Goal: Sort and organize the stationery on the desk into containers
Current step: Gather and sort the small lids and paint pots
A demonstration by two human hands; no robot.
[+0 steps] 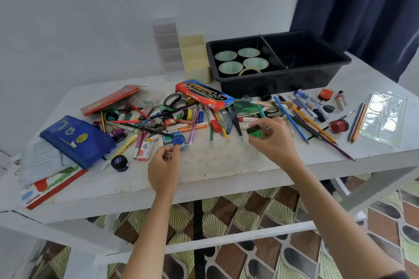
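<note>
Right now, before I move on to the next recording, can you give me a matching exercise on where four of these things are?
Things:
1. tape rolls
2. blue pouch
3. clear plastic tray
4. small green item

Places:
A. held in the right hand
B. far right end of the desk
C. left compartment of the black bin
D. left part of the desk

Pairs: 1-C, 2-D, 3-B, 4-A

white wall (pixel 90 17) behind | navy curtain (pixel 362 6) upper right | patterned floor (pixel 249 210) below
</note>
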